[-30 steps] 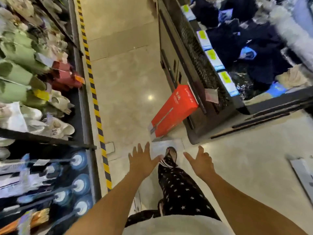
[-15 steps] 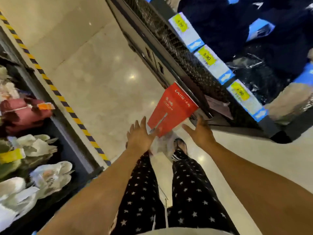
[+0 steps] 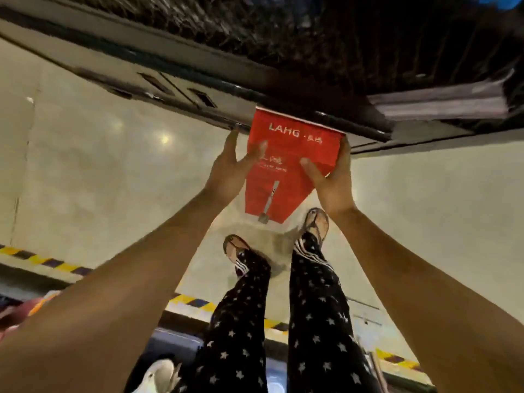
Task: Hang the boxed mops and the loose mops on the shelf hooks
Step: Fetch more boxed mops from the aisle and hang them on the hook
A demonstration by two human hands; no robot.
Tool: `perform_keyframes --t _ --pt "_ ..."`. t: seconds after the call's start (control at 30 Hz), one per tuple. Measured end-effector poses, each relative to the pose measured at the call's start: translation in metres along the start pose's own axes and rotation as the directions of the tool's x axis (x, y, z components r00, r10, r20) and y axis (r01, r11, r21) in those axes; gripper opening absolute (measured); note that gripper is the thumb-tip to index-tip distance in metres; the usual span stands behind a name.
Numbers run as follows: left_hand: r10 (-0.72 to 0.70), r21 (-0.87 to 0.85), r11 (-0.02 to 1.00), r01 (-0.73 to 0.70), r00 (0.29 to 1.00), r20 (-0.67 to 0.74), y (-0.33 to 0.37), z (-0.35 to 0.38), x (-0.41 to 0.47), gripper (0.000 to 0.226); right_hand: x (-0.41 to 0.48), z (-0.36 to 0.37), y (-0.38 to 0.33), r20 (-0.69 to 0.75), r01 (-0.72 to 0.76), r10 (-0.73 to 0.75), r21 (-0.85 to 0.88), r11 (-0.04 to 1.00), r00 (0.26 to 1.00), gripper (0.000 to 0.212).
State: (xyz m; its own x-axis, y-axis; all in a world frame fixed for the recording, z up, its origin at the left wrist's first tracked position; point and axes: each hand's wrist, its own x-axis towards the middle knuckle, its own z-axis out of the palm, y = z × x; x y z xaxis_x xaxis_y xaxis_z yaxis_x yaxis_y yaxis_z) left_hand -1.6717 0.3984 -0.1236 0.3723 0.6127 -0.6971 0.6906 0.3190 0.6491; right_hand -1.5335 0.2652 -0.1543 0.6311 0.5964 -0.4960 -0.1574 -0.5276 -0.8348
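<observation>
A long red mop box (image 3: 286,163) with white lettering and a printed mop picture leans upright against the dark display counter (image 3: 255,89), its lower end on the floor. My left hand (image 3: 231,168) clasps the box's left edge near the top, thumb on the front. My right hand (image 3: 330,177) grips the right edge, thumb across the front and fingers behind. No shelf hooks or loose mops are in view.
The counter's black mesh front (image 3: 312,32) overhangs close above the box, with a stack of papers (image 3: 442,103) on its ledge. Glossy beige floor (image 3: 99,165) spreads left and right. A yellow-black striped line (image 3: 48,262) and a low shelf edge run behind my feet.
Both hands reached forward from empty air and closed on the sides of the red box. My view swung down and toward the counter as I stepped close to it.
</observation>
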Motion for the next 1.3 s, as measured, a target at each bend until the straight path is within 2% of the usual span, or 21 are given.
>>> perform_keyframes --t 0.1,0.23,0.37,0.47,0.57,0.7,0.87,1.0,1.13,1.3 --pt "0.090 -0.085 0.993 -0.084 0.993 0.070 -0.004 0.004 0.016 0.096 0.004 0.002 0.005 0.011 0.034 -0.035 0.077 0.996 0.999 0.088" --pt "0.171 -0.102 0.982 -0.157 0.973 0.154 -0.006 0.013 0.028 0.095 0.009 0.004 0.010 -0.009 0.060 -0.059 0.118 0.991 0.998 0.086" --pt "0.198 -0.162 0.972 -0.171 0.966 0.166 -0.006 0.020 0.023 0.091 0.006 0.005 0.012 -0.044 0.107 -0.102 0.143 0.984 0.994 0.085" --pt "0.212 -0.123 0.974 -0.192 0.963 0.168 -0.014 0.020 0.014 0.112 -0.008 0.002 0.020 -0.047 0.119 -0.114 0.128 0.985 0.992 0.087" --pt "0.222 -0.060 0.975 -0.214 0.954 0.200 -0.027 0.019 0.006 0.130 -0.027 -0.004 0.027 -0.064 0.124 -0.118 0.096 0.988 0.991 0.080" --pt "0.272 -0.002 0.960 -0.280 0.934 0.233 -0.033 0.021 -0.006 0.128 -0.058 -0.009 0.035 -0.117 0.131 -0.119 0.095 0.987 0.986 0.081" --pt "0.335 0.022 0.931 -0.363 0.880 0.338 -0.033 0.015 -0.043 0.128 -0.121 -0.008 0.031 -0.236 0.120 -0.097 0.085 0.989 0.967 0.080" --pt "0.420 0.040 0.885 -0.465 0.830 0.366 -0.004 0.003 -0.099 0.143 -0.177 -0.019 -0.003 -0.348 0.159 -0.121 0.081 0.984 0.930 0.085" --pt "0.516 0.004 0.821 -0.571 0.745 0.423 0.043 -0.005 -0.163 0.152 -0.239 -0.049 -0.054 -0.427 0.225 -0.166 0.092 0.970 0.889 0.087" --pt "0.605 -0.093 0.729 -0.678 0.576 0.550 0.105 0.012 -0.238 0.144 -0.312 -0.096 -0.105 -0.596 0.310 -0.158 0.162 0.937 0.787 0.087"
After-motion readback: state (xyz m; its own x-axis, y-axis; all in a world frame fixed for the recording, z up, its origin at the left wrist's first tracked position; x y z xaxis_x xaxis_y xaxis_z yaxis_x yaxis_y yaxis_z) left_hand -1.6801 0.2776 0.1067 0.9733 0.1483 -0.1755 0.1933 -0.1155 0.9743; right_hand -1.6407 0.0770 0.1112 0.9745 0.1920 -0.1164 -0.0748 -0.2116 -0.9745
